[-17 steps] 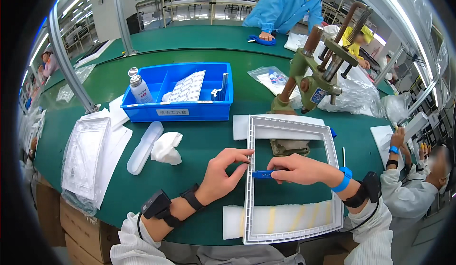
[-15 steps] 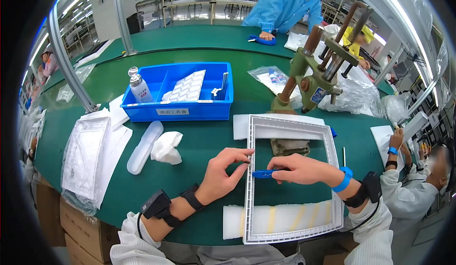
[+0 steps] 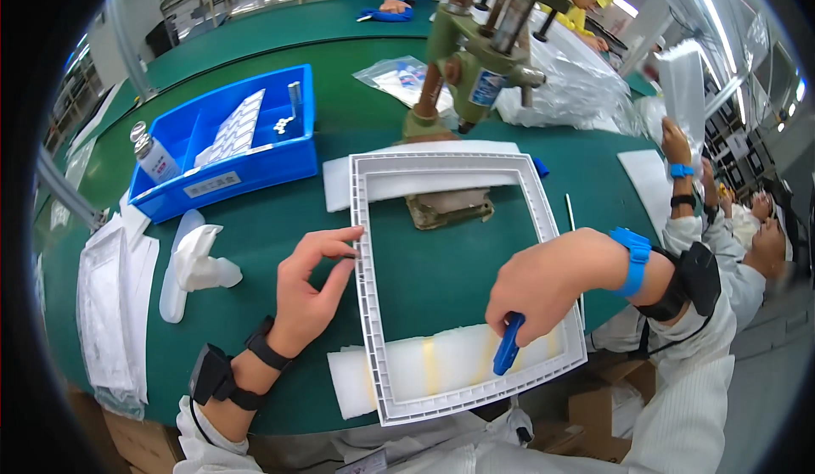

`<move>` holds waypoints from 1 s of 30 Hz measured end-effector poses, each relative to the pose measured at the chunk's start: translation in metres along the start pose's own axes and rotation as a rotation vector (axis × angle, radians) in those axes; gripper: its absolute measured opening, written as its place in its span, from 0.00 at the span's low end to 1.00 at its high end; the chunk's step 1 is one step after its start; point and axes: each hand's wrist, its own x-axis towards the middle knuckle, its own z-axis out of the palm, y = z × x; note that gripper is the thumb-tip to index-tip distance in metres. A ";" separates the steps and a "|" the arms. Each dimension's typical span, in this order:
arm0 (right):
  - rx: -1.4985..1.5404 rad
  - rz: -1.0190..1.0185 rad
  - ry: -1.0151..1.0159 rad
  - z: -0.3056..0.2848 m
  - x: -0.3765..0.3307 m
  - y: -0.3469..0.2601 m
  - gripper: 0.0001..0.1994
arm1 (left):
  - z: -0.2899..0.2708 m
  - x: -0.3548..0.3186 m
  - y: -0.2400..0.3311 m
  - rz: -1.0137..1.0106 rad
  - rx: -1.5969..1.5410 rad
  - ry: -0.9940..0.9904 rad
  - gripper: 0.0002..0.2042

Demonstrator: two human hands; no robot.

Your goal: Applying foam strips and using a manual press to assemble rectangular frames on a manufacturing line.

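Observation:
A white rectangular plastic frame (image 3: 367,304) with a ribbed rim lies in front of me. My left hand (image 3: 310,283) is at its left side, index fingertip touching the rim. Its thumb and a bent finger close around a small dark bit that I cannot make out. My right hand (image 3: 543,283) is closed around a blue-handled tool (image 3: 508,344), held over the lower right of the frame's opening and pointing down toward me. The tool's tip cannot be made out. White foam strips lie under the frame, a near one (image 3: 450,364) with yellow bands and a far one (image 3: 335,184).
A green-and-rust hand press (image 3: 475,58) stands behind the frame, its base partly inside the opening. Far left are a blue divided bin (image 3: 238,187) with a bottle, a white crumpled cloth (image 3: 199,262) and bagged frames (image 3: 110,304). Other people work across and to the right.
My right hand with the blue-handled tool has left the frame's left rim and moved right and nearer, turning the tool downward. The left hand stays at the rim. The whole view has shifted.

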 end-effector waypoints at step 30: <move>1.436 -0.239 0.850 0.072 0.003 0.008 0.15 | 0.003 -0.001 0.000 -0.037 -0.010 -0.017 0.07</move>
